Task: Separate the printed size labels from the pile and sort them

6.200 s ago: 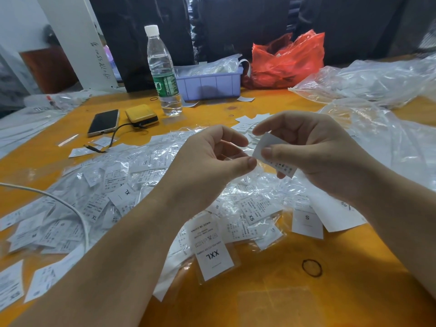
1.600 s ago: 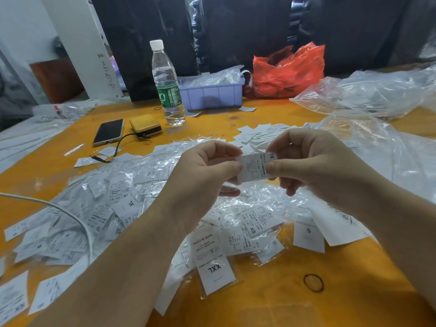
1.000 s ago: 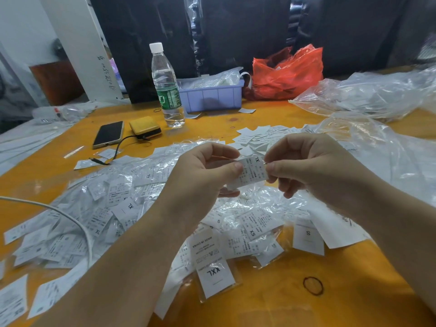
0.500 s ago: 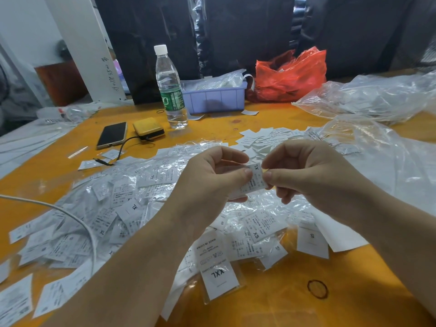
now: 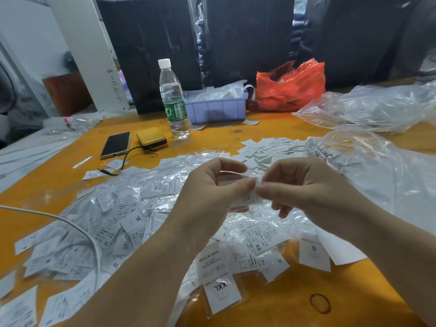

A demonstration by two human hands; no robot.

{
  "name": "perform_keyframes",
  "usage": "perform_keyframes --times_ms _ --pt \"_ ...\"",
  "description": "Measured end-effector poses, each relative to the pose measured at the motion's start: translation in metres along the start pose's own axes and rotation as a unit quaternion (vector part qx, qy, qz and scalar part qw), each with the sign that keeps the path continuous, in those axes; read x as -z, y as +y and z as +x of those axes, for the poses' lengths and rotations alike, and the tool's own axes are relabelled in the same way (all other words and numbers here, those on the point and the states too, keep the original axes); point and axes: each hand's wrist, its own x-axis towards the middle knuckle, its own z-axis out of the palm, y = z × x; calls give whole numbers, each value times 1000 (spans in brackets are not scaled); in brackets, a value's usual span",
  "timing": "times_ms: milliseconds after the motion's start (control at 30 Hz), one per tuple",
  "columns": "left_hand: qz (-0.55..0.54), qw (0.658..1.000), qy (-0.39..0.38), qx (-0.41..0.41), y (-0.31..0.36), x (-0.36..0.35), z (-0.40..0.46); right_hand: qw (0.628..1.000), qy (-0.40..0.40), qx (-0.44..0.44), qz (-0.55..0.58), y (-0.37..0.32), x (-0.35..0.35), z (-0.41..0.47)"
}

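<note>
Above the pile (image 5: 146,215) on the orange table (image 5: 278,305), the left hand (image 5: 212,197) and right hand (image 5: 304,185) both pinch one label (image 5: 247,199) between thumb and forefinger. Its long axis runs roughly left to right, tilted slightly; the print is too blurred to read which way it faces.

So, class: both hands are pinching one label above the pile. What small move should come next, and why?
Probably pull the hands apart to free the label: the left hand and right hand both pinch it above the pile, and loose labels lie beyond.
</note>
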Motion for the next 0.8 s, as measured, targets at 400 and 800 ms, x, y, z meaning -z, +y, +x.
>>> perform_keyframes --times_ms 400,800 --pt "70 997 18 32 -3 6 6 999 45 9 -9 4 2 3" --pt "422 903 82 -28 -15 13 7 980 155 62 -109 -8 11 -4"
